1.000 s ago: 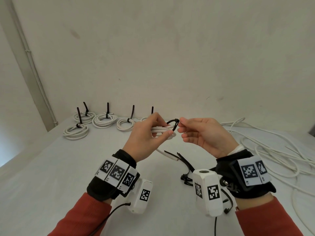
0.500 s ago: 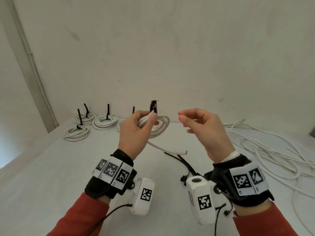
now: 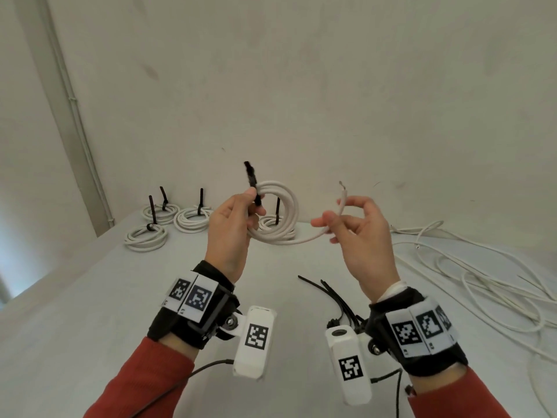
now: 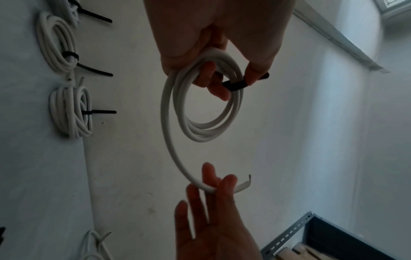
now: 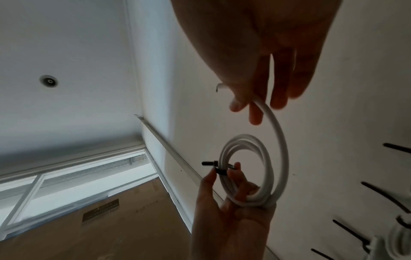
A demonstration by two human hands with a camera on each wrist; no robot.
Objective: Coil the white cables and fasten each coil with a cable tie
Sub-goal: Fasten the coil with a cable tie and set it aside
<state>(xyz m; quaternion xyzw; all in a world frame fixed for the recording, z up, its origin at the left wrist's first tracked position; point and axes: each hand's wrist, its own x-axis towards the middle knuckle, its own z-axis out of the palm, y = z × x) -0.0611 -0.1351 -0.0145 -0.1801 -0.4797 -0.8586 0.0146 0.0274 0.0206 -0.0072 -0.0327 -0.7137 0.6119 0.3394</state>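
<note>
Three views, one head-worn and two wrist-worn, all meeting on the raised hands.

The head view looks forward and down from behind the arms, taking in the table (image 3: pixel 90 297), the wall and both wrists. The left wrist view looks close along the left hand (image 4: pixel 218 35) toward the wall, the right hand (image 4: pixel 213 219) entering from below. The right wrist view looks close along the right hand (image 5: pixel 266 52) toward ceiling and window, the left hand (image 5: pixel 229 219) below. All three share the white coil (image 3: pixel 278 215) (image 4: pixel 200 109) (image 5: pixel 244 168) held between the hands.

A bare workroom: plain white walls (image 3: pixel 331 86), a white table (image 3: pixel 90 297), a metal shelving rack (image 4: pixel 295 234).
</note>
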